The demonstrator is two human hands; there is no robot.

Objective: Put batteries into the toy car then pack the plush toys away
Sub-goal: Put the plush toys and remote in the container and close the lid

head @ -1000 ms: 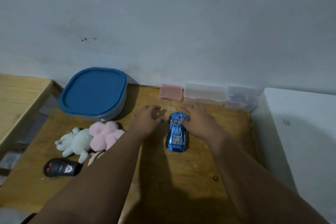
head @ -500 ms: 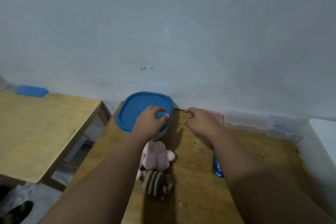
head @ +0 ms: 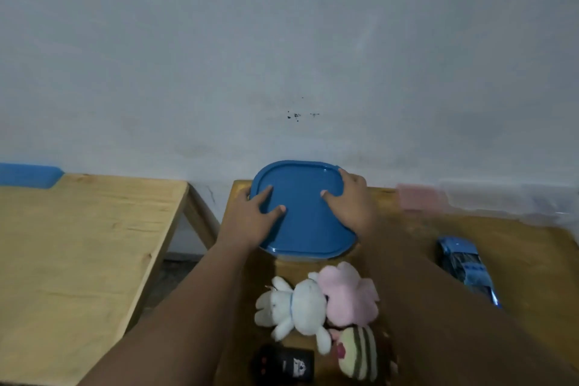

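Note:
A container with a blue lid point(head: 300, 222) stands at the back of the small wooden table point(head: 520, 241). My left hand point(head: 253, 216) lies on the lid's left side, index finger and thumb spread on top. My right hand point(head: 351, 200) holds the lid's far right corner, thumb on top, fingers curled over the edge. In front of the container lie a white plush point(head: 297, 304), a pink plush point(head: 347, 294) and a striped plush point(head: 357, 354), touching each other. The shiny blue toy car point(head: 466, 269) rests on the table to the right of my right arm.
A black remote point(head: 285, 365) lies at the near edge below the plush toys. A pink box point(head: 419, 196) and clear plastic boxes point(head: 501, 200) line the wall at the right. A second wooden table point(head: 78, 244) stands to the left across a gap, with a blue object point(head: 28, 174) on it.
Both hands left the toy car and moved left to the blue container. They now rest on its lid. The view has swung left with them.

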